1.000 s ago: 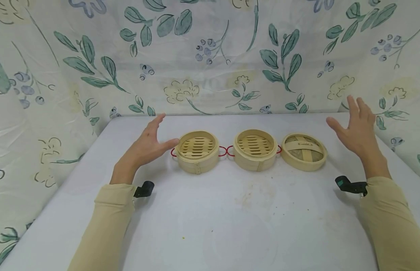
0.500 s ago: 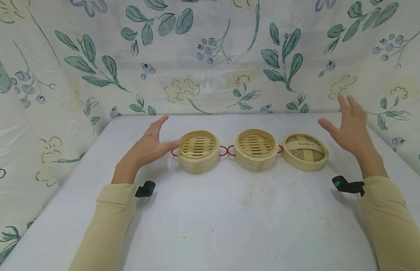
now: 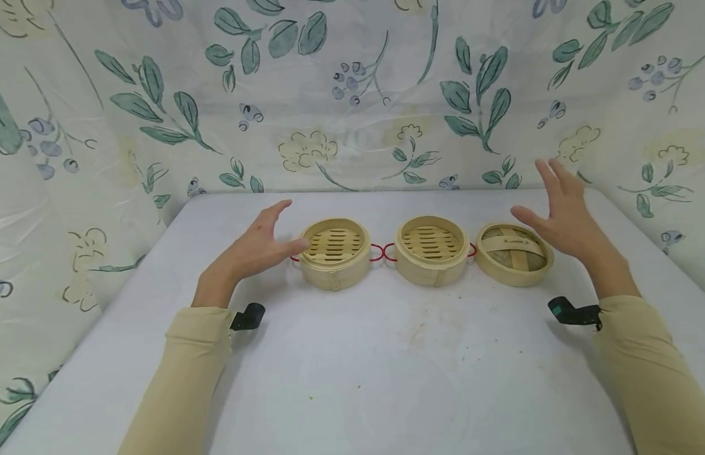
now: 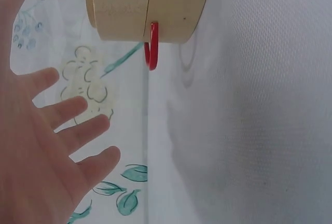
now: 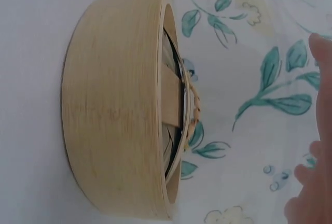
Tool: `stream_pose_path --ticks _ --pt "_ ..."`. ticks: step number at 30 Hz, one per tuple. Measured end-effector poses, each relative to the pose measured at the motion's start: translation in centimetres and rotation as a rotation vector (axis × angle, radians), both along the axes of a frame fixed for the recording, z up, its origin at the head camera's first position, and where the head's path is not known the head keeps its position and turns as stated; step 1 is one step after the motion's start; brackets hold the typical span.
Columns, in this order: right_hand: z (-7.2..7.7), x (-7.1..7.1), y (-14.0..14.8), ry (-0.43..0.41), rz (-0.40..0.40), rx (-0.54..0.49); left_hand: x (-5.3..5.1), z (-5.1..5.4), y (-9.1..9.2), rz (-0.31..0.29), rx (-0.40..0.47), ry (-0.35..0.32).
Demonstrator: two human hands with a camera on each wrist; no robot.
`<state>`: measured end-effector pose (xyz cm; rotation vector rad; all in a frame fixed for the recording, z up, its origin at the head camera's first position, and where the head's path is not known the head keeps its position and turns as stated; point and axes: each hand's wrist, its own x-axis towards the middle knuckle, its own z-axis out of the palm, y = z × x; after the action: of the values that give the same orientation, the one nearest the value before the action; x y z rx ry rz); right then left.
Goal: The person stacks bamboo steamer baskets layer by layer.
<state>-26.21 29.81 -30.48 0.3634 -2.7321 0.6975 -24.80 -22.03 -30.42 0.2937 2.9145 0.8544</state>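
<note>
Bamboo set in a row on the table's (image 3: 352, 354) far side: left steamer (image 3: 335, 256), middle steamer (image 3: 432, 253), lid (image 3: 514, 256) at right. Both steamers show slatted floors, no food visible. Left hand (image 3: 253, 249) beside left steamer, right hand (image 3: 568, 215) by lid: fingers spread wide, holding nothing. Best grip, I judge: level, by the sides, clear of the red loops (image 4: 154, 45).
</note>
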Motion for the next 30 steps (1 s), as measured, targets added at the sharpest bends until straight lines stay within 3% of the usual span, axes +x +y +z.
stream_pose_path --ticks 10,17,30 --pt "-0.2 0.1 -2.1 -0.053 0.065 0.037 0.0 -0.1 0.4 -0.011 0.032 -0.031" --pt "-0.8 0.0 -3.5 -0.117 0.131 0.055 0.0 -0.2 0.7 -0.028 0.002 -0.033" --pt "-1.8 0.1 -6.0 -0.231 0.189 -0.008 -0.5 -1.3 1.1 -0.097 0.012 -0.020"
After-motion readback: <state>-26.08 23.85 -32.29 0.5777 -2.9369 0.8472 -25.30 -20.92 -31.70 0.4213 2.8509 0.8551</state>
